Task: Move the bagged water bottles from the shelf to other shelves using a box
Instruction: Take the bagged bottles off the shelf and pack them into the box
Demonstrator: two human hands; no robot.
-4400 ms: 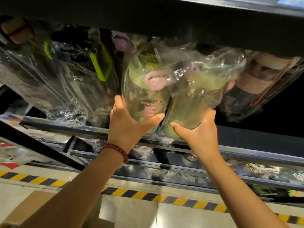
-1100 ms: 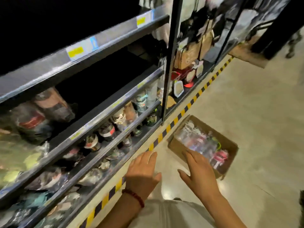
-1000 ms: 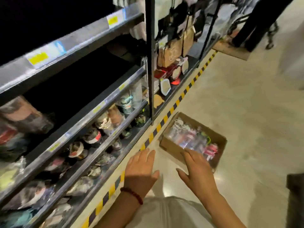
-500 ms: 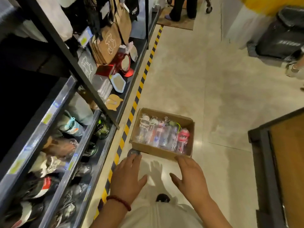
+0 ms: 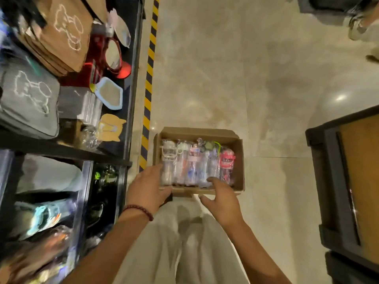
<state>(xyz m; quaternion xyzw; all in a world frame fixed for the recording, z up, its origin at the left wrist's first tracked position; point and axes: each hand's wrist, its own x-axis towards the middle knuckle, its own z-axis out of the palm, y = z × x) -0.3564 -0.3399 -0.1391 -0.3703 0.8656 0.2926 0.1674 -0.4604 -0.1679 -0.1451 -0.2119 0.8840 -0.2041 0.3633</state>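
An open cardboard box (image 5: 239, 160) stands on the floor in front of me, beside the shelf unit. Several bagged water bottles (image 5: 194, 162) lie in it side by side, with white, pink, green and red caps. My left hand (image 5: 146, 187), with a red bead bracelet on the wrist, reaches over the box's near left corner, its fingers spread and its thumb along the near wall. My right hand (image 5: 221, 199) is at the near wall, fingers extended over the bottle ends, thumb apart. Neither hand holds a bottle.
The dark shelf unit (image 5: 131, 99) runs along the left, holding bags, mirrors and more bagged bottles on lower levels. Yellow-black floor tape (image 5: 148, 85) runs along its foot. A dark wood-topped stand (image 5: 332, 181) is at the right. Another person's shoe (image 5: 363, 27) is far right.
I have turned from the upper shelf to the box on the floor. Both hands, empty, have come down and forward to the box's near edge.
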